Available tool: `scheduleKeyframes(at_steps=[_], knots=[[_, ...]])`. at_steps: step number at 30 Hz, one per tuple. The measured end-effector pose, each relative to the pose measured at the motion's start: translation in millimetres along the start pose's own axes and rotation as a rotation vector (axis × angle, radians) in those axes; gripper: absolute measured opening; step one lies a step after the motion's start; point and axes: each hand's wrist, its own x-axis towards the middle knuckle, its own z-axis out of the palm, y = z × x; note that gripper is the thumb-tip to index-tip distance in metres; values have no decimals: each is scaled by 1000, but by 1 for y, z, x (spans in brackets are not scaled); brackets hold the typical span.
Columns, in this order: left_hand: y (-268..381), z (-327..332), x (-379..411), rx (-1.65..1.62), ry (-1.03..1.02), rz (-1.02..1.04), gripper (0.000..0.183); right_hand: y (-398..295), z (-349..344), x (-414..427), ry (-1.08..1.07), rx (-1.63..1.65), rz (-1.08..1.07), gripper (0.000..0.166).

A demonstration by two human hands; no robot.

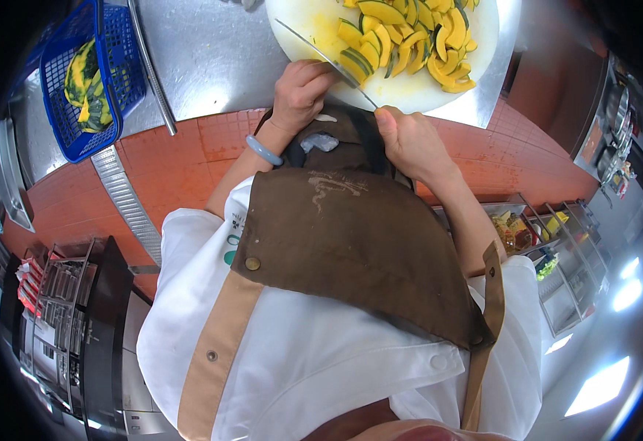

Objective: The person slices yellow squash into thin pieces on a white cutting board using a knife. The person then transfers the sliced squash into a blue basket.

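My right hand [412,140] grips the handle of a knife [330,63], whose long blade points up and left over the near left part of a round white cutting board [310,41]. Against the blade's far side lie green-skinned squash slices [355,65], close together. My left hand [303,93] is curled beside the blade at the board's near edge, its fingertips hidden; whether they hold a squash piece cannot be seen. A pale bangle is on that wrist. A large pile of curved yellow squash slices [409,33] covers the board's upper right part.
A blue plastic basket [113,118] with green and yellow squash [93,91] stands at the left of the steel table [206,60]. Beside it lies a metal rod [150,71]. Wire shelves with goods [561,259] stand at the right, and a rack [65,308] at the lower left.
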Motion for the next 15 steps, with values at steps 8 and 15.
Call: scheduleKeyframes(at_steps=[8, 15], knots=[[3, -1, 0, 9, -37, 67, 32, 2, 7, 11, -69, 31, 27, 48], [17, -11, 0, 2, 37, -109, 29, -6, -36, -6, 11, 279, 95, 53]])
